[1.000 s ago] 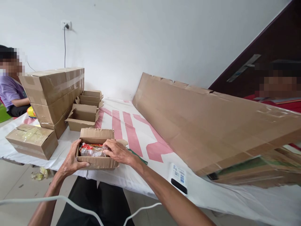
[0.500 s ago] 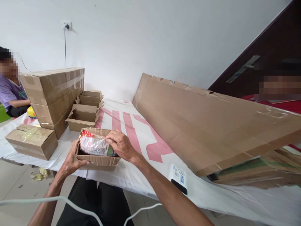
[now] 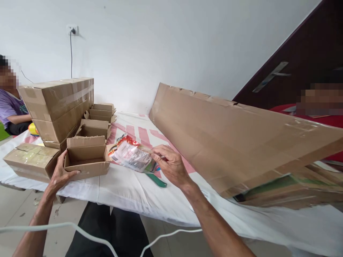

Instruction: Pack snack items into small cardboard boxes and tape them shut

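Head | right hand (image 3: 171, 166) grip pinching crinkly plastic packet (image 3: 131, 157) | left hand (image 3: 60, 173) grip clasping open corrugated box (image 3: 85, 159)

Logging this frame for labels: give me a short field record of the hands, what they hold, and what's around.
left hand: grips the left front corner of the small box, flaps open
right hand: holds a packet in the air, right of that box
below packet: green handle lying on the white cloth
behind: more open boxes, stack of taped boxes
right side: large cardboard sheet, tilted
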`<state>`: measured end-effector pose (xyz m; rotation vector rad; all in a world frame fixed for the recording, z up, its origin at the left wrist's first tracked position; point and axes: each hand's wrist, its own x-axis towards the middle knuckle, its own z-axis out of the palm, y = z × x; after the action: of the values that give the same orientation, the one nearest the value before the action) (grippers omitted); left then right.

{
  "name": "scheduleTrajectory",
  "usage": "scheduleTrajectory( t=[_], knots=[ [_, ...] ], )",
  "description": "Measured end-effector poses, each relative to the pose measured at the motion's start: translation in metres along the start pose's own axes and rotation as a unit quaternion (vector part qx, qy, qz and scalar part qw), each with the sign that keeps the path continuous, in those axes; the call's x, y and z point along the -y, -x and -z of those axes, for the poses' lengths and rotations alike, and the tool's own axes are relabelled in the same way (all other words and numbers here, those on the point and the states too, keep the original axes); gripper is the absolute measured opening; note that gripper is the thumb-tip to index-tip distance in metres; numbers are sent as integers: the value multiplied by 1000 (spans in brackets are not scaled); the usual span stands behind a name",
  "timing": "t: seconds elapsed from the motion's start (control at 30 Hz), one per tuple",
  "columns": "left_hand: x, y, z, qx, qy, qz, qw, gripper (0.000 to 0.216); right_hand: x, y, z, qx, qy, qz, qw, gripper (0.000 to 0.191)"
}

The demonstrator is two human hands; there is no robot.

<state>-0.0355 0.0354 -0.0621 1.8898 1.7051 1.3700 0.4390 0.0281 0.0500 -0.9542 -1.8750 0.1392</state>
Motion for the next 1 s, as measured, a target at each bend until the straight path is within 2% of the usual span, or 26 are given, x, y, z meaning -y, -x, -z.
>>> scheduleTrajectory(
  t=[0.13,0.27,0.43,0.53,0.6,0.7,0.8,0.87,1.0],
  knots=[
    [4,5,3,-21,-6,9,1000,99,-12,30,-21,37,18,2,999,21],
    [-7,18,2,-49,-59,-36,996,91,-22,61,-46,54,35,10,998,24],
    [-47,48,-1,-96,-130,-80,984,81,-29,97,-65,68,46,33,996,26],
    [-73,69,-6,-129,-149,-91,976,60,-26,112,-63,98,53,40,993,29],
    [-86,81,-16,-129,-132,-84,979,40,-22,123,-60,109,65,39,991,35],
    [-94,94,-39,-38,-45,-42,997,24,-20,143,-56,107,80,28,991,42],
    [-100,103,-70,89,36,23,995,37,-21,165,-55,99,96,6,990,45],
    [-107,106,-89,154,51,49,986,45,-23,177,-57,97,109,-8,989,48],
    [-120,110,-116,219,49,67,972,57,-30,190,-63,86,127,-36,988,53]
  ],
)
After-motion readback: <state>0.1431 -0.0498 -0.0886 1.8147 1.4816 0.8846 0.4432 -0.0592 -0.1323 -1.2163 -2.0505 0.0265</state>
